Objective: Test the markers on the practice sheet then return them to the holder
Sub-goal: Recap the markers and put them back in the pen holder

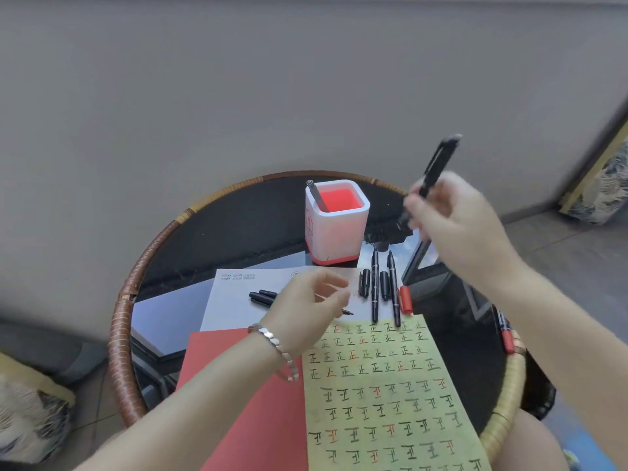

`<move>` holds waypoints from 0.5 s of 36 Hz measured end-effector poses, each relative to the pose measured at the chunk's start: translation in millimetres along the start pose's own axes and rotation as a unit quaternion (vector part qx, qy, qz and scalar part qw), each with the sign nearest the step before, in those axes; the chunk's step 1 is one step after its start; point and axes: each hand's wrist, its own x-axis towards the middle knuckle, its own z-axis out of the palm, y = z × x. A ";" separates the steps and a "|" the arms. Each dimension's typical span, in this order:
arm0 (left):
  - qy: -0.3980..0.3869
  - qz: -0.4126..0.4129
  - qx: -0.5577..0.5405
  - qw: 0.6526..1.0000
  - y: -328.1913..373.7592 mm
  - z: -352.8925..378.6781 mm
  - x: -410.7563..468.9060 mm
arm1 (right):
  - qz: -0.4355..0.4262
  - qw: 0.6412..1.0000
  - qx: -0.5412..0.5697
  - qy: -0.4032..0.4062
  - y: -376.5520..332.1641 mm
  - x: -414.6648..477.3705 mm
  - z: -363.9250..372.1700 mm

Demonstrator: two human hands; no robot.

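- Up beside the holder [336, 220], to its right and above the table [238, 229], the right hand [458, 222] pinches a black marker [436, 168] between thumb and fingers, clear of every surface.
- That marker's long axis runs on a steep diagonal: its capped upper end points up and to the right, away from the holder, and its lower end dips behind the fingers toward the holder's right side. It is motion-blurred, so the lower tip is hard to read.
- The holder, a white square cup with a red inside, stands upright at the far part of the table; one dark marker [317, 197] leans in its left far corner, top end tilted to the left.
- Just in front of the holder's right side, two uncapped black markers [374, 287] lie nearly parallel, long axes running from the holder toward the person, with loose black caps [364, 282] and a red cap [405, 299] beside them.
- In front of the holder and slightly left, the left hand [306, 311] hovers over the white sheet [231, 300], fingers loosely curled; whether it grips the thin pen tip showing at its right edge cannot be told.
- Left of that hand, black marker ends [261, 296] lie on the white sheet.
- The practice sheet [390, 396], yellow-green and covered in rows of written characters, lies nearest the person, with a red sheet [244, 385] on its left.
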 end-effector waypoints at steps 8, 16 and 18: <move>0.018 0.050 0.143 0.988 -10.2 -8.9 -7.0 | 0.020 0.999 0.010 0.035 8.4 65.7 47.0; 0.030 0.101 0.179 0.978 1.0 9.7 -0.6 | 0.017 0.996 -0.090 0.005 37.6 36.9 20.9; 0.035 0.138 0.188 0.972 3.8 20.2 4.2 | 0.031 0.991 -0.129 0.001 50.7 20.6 -1.8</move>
